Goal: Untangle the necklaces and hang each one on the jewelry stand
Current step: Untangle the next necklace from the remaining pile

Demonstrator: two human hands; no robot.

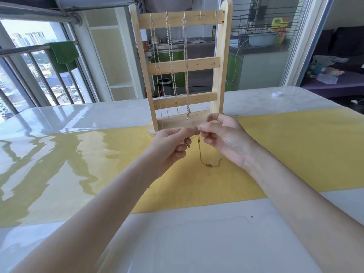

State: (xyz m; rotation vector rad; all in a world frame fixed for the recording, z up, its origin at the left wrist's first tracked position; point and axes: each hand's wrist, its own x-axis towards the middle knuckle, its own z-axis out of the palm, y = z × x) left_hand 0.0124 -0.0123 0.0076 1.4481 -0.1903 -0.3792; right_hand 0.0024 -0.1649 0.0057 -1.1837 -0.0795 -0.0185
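A wooden jewelry stand [183, 65] rises at the table's middle, with three silver necklaces [171, 62] hanging from its top-bar hooks; two hooks at the right of that bar are bare. Just in front of its base, my left hand [173, 146] and my right hand [224, 138] meet fingertip to fingertip, both pinching a thin gold-brown necklace [201, 154]. A bunched part of the chain sits under my left fingers. A strand hangs down from the pinch and curls onto the yellow mat [285, 150].
The glossy white table [197, 243] stretches wide around the mat. A small white cap [276, 94] lies at the back right. A balcony railing with a green towel [63, 54] stands at the left, and glass doors behind the stand.
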